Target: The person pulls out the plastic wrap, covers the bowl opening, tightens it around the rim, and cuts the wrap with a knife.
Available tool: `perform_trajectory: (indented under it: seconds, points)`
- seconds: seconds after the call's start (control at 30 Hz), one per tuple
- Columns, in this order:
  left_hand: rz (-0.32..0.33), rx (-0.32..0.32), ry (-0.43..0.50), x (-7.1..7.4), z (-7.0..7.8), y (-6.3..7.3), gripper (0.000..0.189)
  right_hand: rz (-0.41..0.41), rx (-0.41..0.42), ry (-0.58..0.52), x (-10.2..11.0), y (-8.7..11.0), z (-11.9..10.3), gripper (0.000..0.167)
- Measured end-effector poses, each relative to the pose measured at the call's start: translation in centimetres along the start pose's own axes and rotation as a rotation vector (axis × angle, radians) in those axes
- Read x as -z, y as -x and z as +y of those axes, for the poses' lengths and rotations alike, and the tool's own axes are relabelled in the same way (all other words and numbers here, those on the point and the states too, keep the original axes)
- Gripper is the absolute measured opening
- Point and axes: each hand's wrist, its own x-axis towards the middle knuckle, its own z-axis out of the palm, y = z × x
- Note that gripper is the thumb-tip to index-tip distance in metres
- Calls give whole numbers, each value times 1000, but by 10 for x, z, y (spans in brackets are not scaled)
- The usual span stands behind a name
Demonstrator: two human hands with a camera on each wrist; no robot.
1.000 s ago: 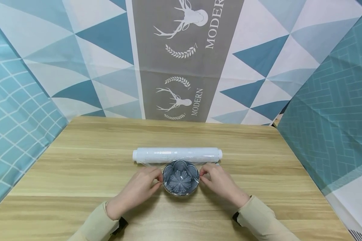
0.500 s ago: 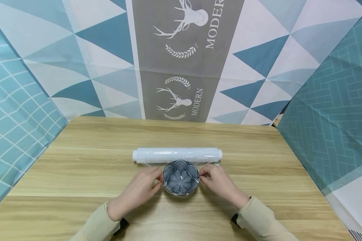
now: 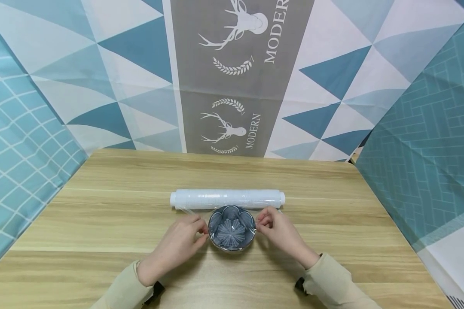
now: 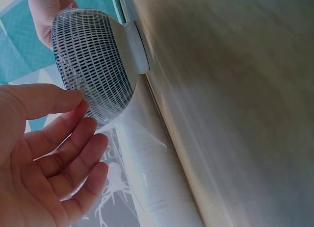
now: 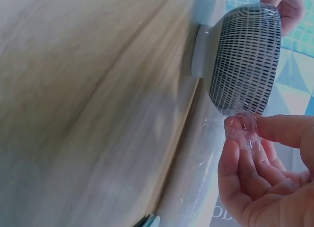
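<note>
A bowl (image 3: 232,234), dark blue-grey inside with a petal pattern, stands upright on the table with cling film stretched over its mouth. The wrist views show its dashed black-and-white outer wall and pale foot. At the left rim my left hand (image 3: 178,242) pinches the film's edge between thumb and forefinger, the other fingers loosely bent. On the opposite side my right hand (image 3: 280,231) pinches a bunched piece of cling film (image 5: 241,131) just off the rim. Directly behind the bowl lies the white cling film roll (image 3: 228,198), with film running from it towards the bowl.
The wood-grain table (image 3: 120,214) reaches back to a patterned cloth wall (image 3: 224,86), with blue-green cloth on both sides. By the roll's right end, a small teal-and-dark object (image 5: 149,221) shows at the edge of the right wrist view.
My right hand's fingers have risen and curled slightly more at the right rim. The left hand has hardly moved; bowl and roll stay in place.
</note>
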Motion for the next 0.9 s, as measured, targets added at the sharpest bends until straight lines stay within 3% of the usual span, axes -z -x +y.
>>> perform_trajectory:
  seconds: [0.17, 0.5, 0.6, 0.8, 0.9]
  points:
    - [3, 0, 11, 0, 1, 1, 13, -10, -42, -62, 1, 2, -2, 16]
    - [-46, -1, 49, 9, -2, -1, 6, -37, -18, -67, 6, 7, -6, 14]
    - [-55, 64, 50, 13, -4, -3, 7, -46, -3, -56, 8, 8, -7, 14]
    - [-90, 267, 38, 13, -7, -2, 7, -38, 15, -39, 9, 10, -6, 16]
    - [-119, 310, 49, 10, -6, 0, 1, -19, 6, -26, 8, 11, -4, 14]
